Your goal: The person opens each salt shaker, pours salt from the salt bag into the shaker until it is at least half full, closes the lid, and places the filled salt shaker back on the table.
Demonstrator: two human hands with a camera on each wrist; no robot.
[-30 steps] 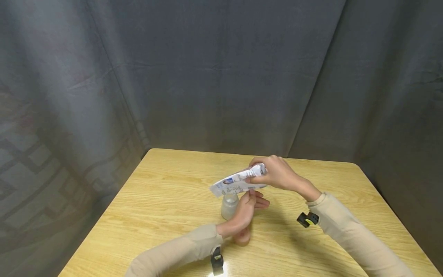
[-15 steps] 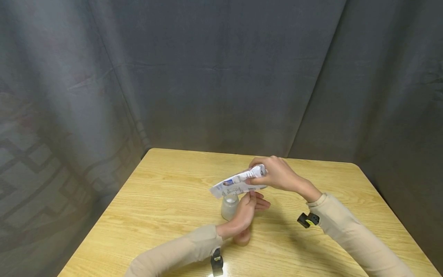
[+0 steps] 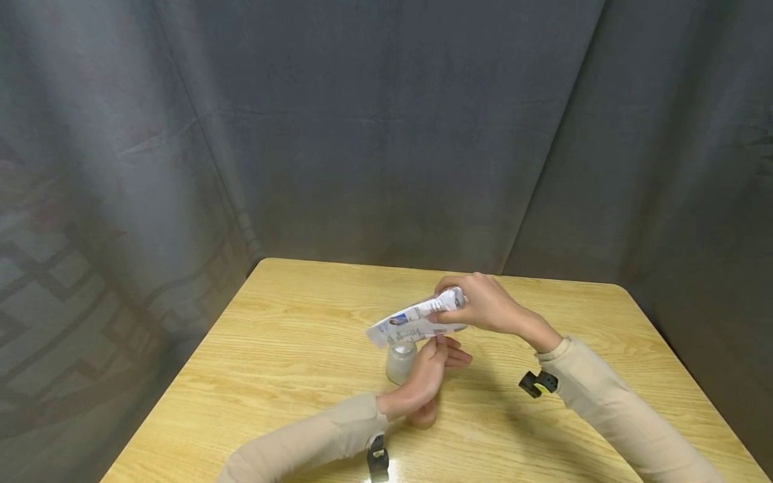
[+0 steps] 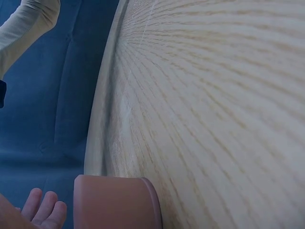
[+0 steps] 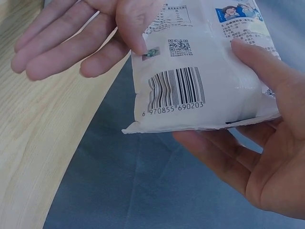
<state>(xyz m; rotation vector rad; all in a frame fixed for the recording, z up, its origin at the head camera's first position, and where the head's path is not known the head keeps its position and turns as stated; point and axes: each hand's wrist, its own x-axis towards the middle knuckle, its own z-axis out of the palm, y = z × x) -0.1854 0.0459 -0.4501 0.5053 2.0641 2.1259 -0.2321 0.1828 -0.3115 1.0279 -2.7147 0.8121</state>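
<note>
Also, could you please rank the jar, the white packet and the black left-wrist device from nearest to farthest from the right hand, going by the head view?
1. White packet: held in the right hand.
2. Jar: just below the packet's left end in that view.
3. Black left-wrist device: farther down, toward the picture's lower edge.

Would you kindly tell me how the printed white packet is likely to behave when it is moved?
The packet is probably floppy, since its barcode ripples. Its faintly glossy surface may be somewhat slippery. Wrinkled near the right hand, it might crease further if squeezed.
</note>
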